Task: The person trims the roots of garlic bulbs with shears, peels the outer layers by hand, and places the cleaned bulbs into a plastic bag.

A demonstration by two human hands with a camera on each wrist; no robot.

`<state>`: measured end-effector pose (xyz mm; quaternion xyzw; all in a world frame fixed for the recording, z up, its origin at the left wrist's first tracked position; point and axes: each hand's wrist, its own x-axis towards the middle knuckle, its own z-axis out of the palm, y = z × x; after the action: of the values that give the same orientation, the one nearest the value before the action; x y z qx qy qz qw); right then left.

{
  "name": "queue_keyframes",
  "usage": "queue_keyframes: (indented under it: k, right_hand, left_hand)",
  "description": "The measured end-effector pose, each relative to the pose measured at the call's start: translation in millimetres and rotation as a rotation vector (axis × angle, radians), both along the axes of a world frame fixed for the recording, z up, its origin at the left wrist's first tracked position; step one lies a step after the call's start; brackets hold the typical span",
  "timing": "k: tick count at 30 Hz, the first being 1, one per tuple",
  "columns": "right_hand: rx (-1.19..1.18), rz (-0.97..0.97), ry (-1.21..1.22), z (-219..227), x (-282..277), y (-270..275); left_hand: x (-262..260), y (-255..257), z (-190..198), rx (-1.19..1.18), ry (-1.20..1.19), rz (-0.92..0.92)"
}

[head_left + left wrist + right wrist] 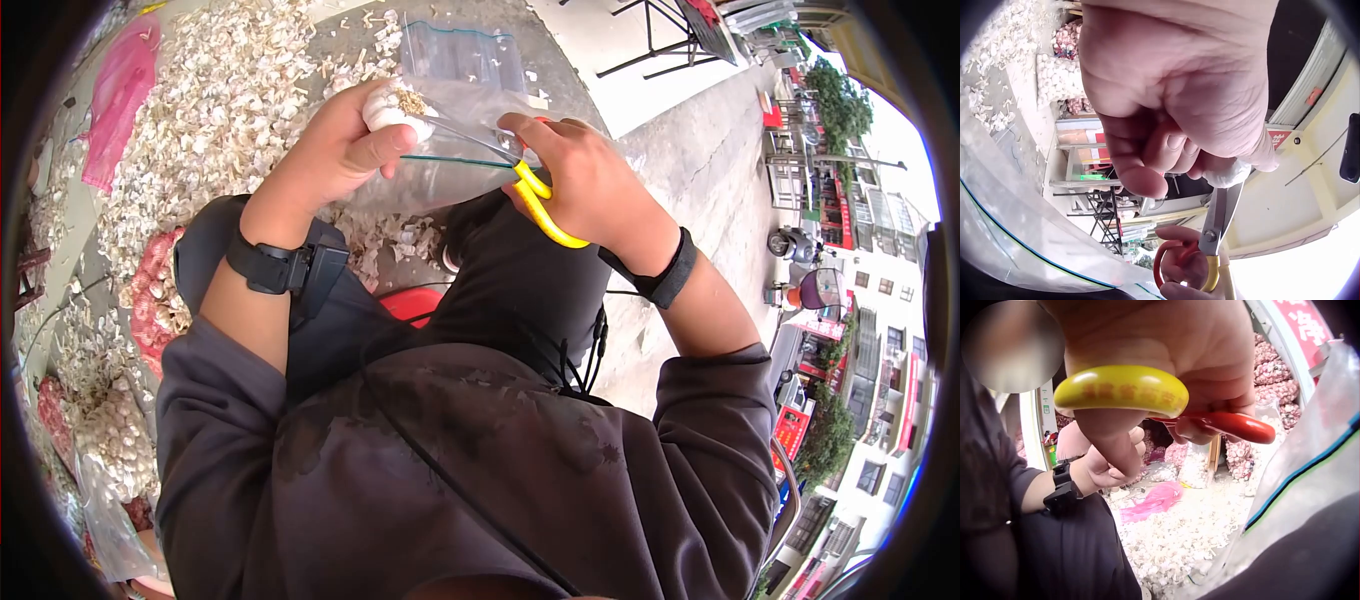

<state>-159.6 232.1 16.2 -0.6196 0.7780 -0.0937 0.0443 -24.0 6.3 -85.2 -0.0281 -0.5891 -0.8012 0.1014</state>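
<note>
In the head view my left hand [335, 150] grips a white garlic bulb [380, 108], its cut root side turned toward the right. My right hand [580, 175] holds scissors with one yellow and one red handle [540, 205], thumb and fingers through the loops. The metal blades reach left to the bulb's root end. From the left wrist, the scissors [1217, 231] point up at the bulb [1227, 174], which is mostly hidden behind the fingers. The yellow loop [1122, 390] circles a digit of the right hand in the right wrist view.
Clear zip bags [465, 60] lie across the lap and ground ahead. Garlic peelings [225, 100] cover the ground at left, beside a pink mesh bag [125, 100] and a red net sack of garlic [155, 300]. A red stool [412, 303] shows between the legs.
</note>
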Motion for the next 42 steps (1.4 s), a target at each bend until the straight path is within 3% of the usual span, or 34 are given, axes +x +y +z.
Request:
queue_keyframes:
  k: [8, 11, 14, 17, 20, 21, 24, 27, 32, 42]
  right_hand:
    - [0.053, 0.020, 0.087, -7.4, -2.7, -11.6]
    - [0.176, -0.046, 0.101, -8.5, 2.5, -10.2]
    - [0.086, -0.016, 0.055, -16.9, 3.3, -4.8]
    - [0.092, -0.126, -0.235, -8.2, 11.3, -7.9]
    - [-0.046, -0.194, -0.683, -23.0, 16.4, -7.5]
    - [-0.013, -0.195, -0.698, -24.8, 17.7, -5.0]
    - [-0.111, -0.096, -0.208, -12.5, 21.3, -4.8]
    - [-0.160, -0.074, -0.168, -7.4, 9.7, -4.8]
    - [-0.046, -0.045, -0.193, 5.8, 8.4, -4.7]
    - [-0.095, -0.003, -0.056, 1.5, 4.3, -6.3]
  left_hand:
    - [-2.5, -3.3, -5.6, -0.053, -0.073, 0.099]
    - [0.1, 0.3, 4.7, -0.058, -0.099, 0.118]
    - [-1.1, -0.3, 3.0, -0.085, -0.117, 0.096]
    - [-2.6, 1.3, 5.2, -0.046, -0.092, 0.110]
    - [-3.5, 3.9, 7.2, -0.010, -0.057, 0.121]
    - [-3.2, 4.1, 5.7, -0.005, -0.049, 0.121]
    - [-2.4, -0.8, -0.6, 0.004, -0.013, 0.119]
    - [-4.0, -6.9, -9.8, 0.053, 0.081, -0.017]
    - [-4.3, -7.1, -9.2, 0.047, 0.082, -0.052]
    - [-5.8, -2.1, -9.0, 0.093, 0.128, -0.097]
